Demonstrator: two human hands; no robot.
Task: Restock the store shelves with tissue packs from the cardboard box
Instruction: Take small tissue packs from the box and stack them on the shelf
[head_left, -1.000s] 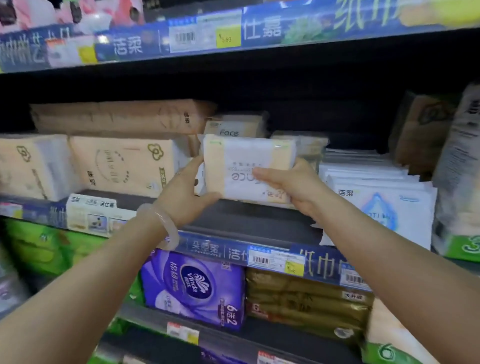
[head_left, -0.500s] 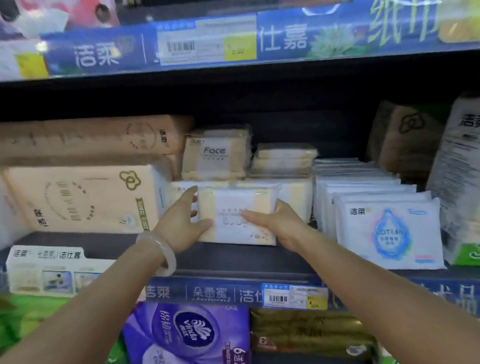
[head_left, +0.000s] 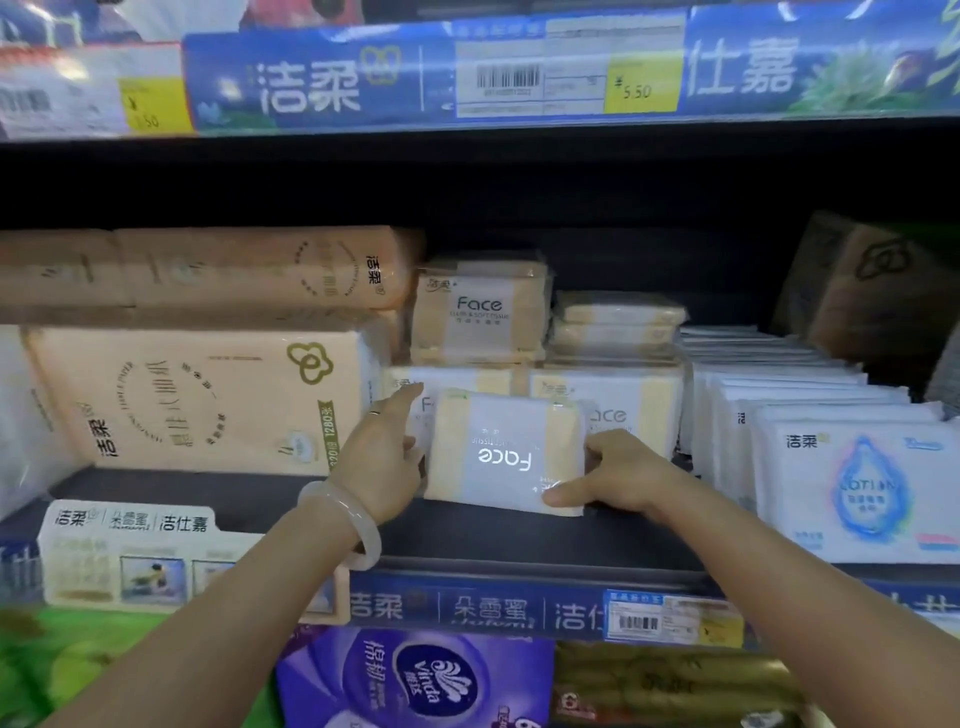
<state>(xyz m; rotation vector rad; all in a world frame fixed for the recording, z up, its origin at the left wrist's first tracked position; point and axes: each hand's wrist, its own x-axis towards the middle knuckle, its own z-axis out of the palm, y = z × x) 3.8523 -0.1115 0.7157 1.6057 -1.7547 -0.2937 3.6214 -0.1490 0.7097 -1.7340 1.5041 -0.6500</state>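
A white and pale yellow "Face" tissue pack (head_left: 506, 452) stands upside down on the dark middle shelf (head_left: 519, 535), its lower edge resting on the shelf board. My left hand (head_left: 379, 457) grips its left end, fingers stretched behind it. My right hand (head_left: 610, 478) grips its right end, thumb along the bottom front. Directly behind it stand more "Face" packs (head_left: 613, 410), with further ones (head_left: 480, 309) stacked on top. The cardboard box is out of view.
Large beige tissue bundles (head_left: 202, 400) fill the shelf to the left. White "Lotion" packs (head_left: 852, 488) stand in a row to the right. A blue price rail (head_left: 467, 605) fronts the shelf, above a purple Vinda pack (head_left: 415, 680). Another price rail (head_left: 519, 73) runs overhead.
Both hands have lowered the "Face" pack from mid-air onto the shelf board in front of the stacked packs. The view has moved closer to the shelf.
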